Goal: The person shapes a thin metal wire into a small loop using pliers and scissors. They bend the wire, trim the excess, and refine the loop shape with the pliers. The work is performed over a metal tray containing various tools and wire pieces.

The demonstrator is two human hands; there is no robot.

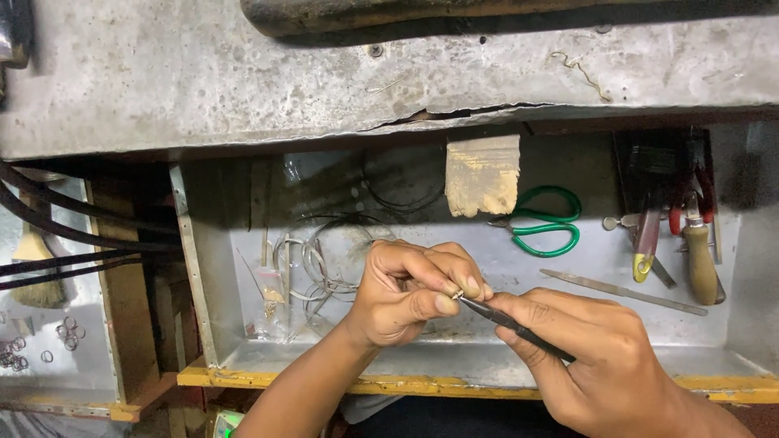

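The right hand [592,357] pinches a thin dark tool [513,326] between thumb and fingers. The tool's long axis runs on a slant, from lower right, where it is buried in that hand, up and left to its tip. The tip points at a tiny pale piece [458,295] that the left hand [410,292] holds pressed between thumb and forefinger; tip and piece touch or nearly touch, and the piece is too small to tell its shape. Both hands hover above an open drawer [487,357] with a pale metal floor and a yellow front edge.

In the drawer, to the left of the hands, lie loops of wire [320,268] and a small clear bag [268,296]. Behind the hands a tan block [483,174] leans against the back wall, with green scissors [548,221] just beside it. A flat file [625,292] lies to the right, its length running left to right, and beyond it a cluster of pliers [690,203] and other handled tools stands in the right corner.

Above the drawer a worn, cracked grey benchtop [324,73] fills the upper part of the view. At far left, dark cables [65,235] cross a second tray holding a brush [36,276] and small rings [69,332].
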